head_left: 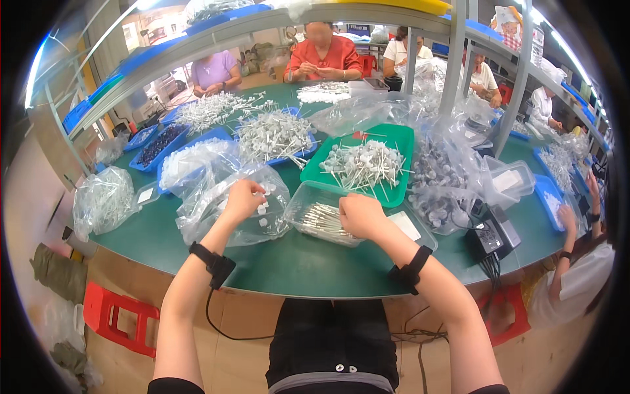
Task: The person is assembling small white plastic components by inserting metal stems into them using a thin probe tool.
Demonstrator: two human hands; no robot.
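Note:
My left hand [243, 199] is over an opened clear plastic bag [223, 220] holding small white plastic pieces [263, 208]. Its fingers are bent together close to those pieces, and what they pinch is too small to make out. At the right side of a clear plastic box [305, 197], my right hand [362, 215] reaches in with curled fingers turned away from view. Thin metal rods [320, 222] lie side by side in that box. Just behind it, a green tray [405, 141] carries a heap of white-headed rods [367, 164].
Blue trays [209, 134] of white-headed rods and other small parts line the far left. A bulging clear bag [446, 177] of grey-white parts and a black power unit [491, 236] stand right. A metal shelf post [453, 59] rises ahead. Several co-workers sit around the table.

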